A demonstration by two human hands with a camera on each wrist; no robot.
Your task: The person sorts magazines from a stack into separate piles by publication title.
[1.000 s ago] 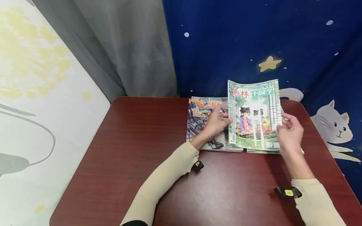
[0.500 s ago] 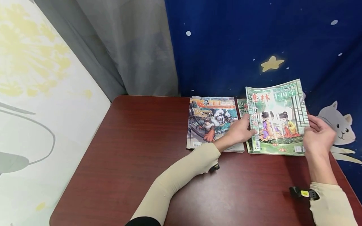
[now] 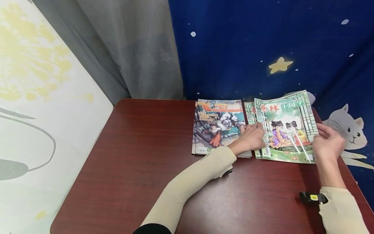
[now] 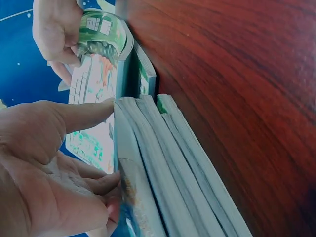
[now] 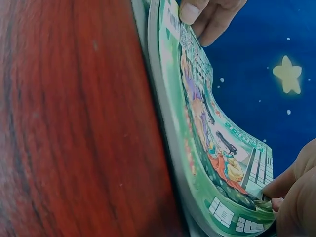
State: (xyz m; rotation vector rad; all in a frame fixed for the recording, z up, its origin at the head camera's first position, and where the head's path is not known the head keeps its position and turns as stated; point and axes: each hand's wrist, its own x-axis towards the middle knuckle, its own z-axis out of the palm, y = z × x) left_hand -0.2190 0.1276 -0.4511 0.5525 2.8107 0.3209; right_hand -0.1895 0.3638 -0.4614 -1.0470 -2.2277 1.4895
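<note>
A green magazine (image 3: pixel 281 117) with two cartoon children on its cover lies on the right stack, bowed upward along its right side. My right hand (image 3: pixel 329 143) grips its right edge, with the thumb (image 5: pixel 284 185) over the cover. At the opposite edge, my left hand (image 3: pixel 252 137) pinches the spine side, thumb (image 4: pixel 91 114) toward the bottom corner. Under it, another green magazine (image 3: pixel 250 112) peeks out at the left. Beside this pile sits a stack of magazines, the top one (image 3: pixel 222 122) showing an orange title and a comic-style cover.
Both stacks lie near the far edge of a dark red wooden table (image 3: pixel 140 146). Behind it hang a grey curtain (image 3: pixel 146 48) and a blue starry cloth (image 3: pixel 228 48). A white patterned wall (image 3: pixel 38 107) borders the left side.
Both hands have carried the green magazine rightward, off the comic-cover stack, and lowered it onto the other green magazine. The comic-cover stack has stayed in place.
</note>
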